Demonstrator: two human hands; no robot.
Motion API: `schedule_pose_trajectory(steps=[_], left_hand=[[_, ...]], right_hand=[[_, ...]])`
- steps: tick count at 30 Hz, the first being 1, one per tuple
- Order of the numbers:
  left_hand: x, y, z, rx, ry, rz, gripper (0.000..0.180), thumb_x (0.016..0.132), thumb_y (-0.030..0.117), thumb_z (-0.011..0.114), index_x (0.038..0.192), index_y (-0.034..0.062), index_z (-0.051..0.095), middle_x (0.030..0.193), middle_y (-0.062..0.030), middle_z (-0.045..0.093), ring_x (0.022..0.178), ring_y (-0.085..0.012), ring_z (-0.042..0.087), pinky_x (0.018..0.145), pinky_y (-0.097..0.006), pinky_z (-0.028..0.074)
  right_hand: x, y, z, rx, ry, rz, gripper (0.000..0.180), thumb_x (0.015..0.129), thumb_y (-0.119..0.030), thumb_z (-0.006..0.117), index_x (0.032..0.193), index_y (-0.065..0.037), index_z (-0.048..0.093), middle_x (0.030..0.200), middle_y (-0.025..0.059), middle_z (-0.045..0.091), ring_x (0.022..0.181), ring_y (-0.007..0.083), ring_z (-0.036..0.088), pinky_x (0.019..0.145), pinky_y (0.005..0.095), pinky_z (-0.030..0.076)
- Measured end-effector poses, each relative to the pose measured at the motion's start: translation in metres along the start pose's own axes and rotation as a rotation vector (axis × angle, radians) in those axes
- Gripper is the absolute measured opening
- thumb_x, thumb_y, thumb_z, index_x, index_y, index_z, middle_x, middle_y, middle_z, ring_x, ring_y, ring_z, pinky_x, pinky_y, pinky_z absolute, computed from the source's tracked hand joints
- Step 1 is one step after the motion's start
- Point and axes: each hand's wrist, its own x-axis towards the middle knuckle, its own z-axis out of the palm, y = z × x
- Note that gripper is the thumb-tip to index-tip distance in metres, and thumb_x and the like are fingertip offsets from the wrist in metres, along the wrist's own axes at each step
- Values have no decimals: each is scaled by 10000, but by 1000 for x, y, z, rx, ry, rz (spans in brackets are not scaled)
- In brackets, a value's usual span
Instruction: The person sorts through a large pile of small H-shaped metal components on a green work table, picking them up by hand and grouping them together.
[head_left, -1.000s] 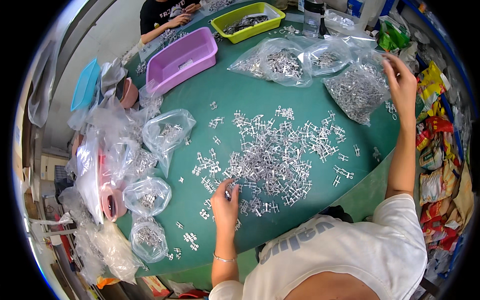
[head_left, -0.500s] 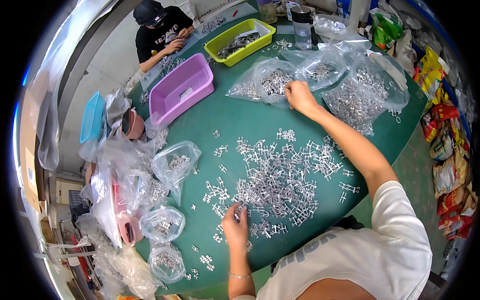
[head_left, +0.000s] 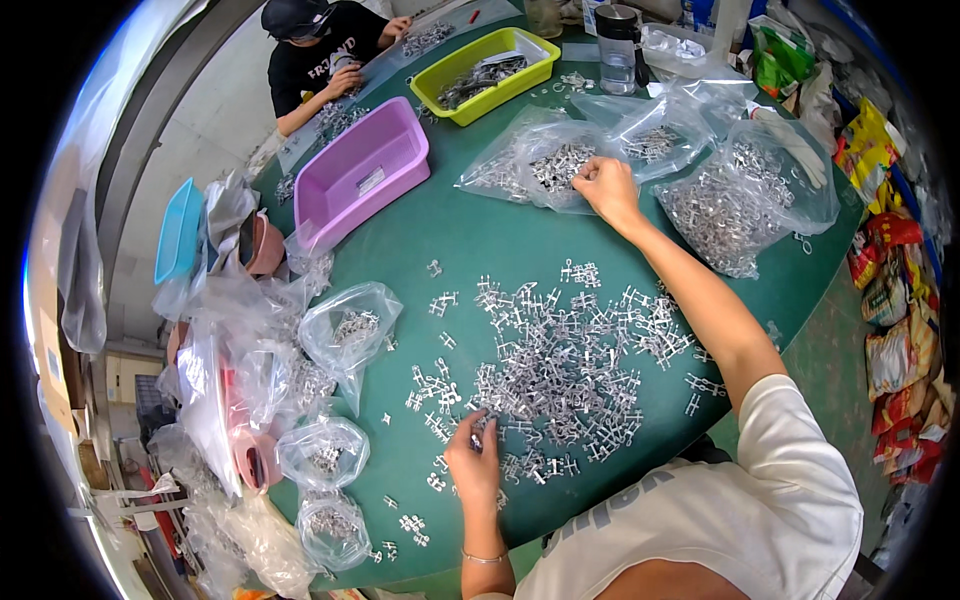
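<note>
In the upper centre, the right hand (head_left: 607, 190) bends over an open clear plastic bag (head_left: 556, 203) of small metal parts, fingertips drawn narrow; whether they grip one I cannot tell. In the lower centre, the left hand (head_left: 474, 458) half curls beside the central heap of H-shaped silver metal pieces (head_left: 555, 370), its grip unclear; the pieces point every way, long axes crossing

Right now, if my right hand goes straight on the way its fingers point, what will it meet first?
The right hand would most likely meet the clear bag with small metal parts in it, just at its fingertips. One view cannot settle whether they touch already.
</note>
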Motion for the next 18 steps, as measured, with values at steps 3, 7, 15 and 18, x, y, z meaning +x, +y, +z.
schedule_pose_trajectory(steps=[3,7,15,18], left_hand=[[1,2,-4,-1,19,-8,182,771,65,651,941,2,628,586,-80,503,501,-138,447,485,-280,380],[6,-4,-3,141,17,-5,228,798,113,631,995,-1,606,654,-168,565,514,-274,490,519,-331,422],[-2,-3,-10,326,-30,74,250,784,165,645,1015,70,630,802,-131,610,598,-291,590,553,-390,453],[-3,-3,-8,279,90,102,274,758,132,671,1014,44,625,823,-178,612,631,-309,582,586,-376,449]], right_hand=[[0,-2,-6,-47,115,-193,151,681,-170,620,741,-36,656,781,173,635,729,344,613,679,422,493],[10,22,-8,-283,158,-435,172,745,-127,579,874,-24,627,811,177,617,766,354,598,678,427,482],[-148,-57,-31,143,-812,-883,491,712,-305,694,1150,-139,547,1228,87,495,1138,292,428,974,425,317],[-191,-57,-25,-37,-887,-1095,543,698,-362,698,1180,-184,523,1322,65,395,1216,315,357,1019,468,261]])
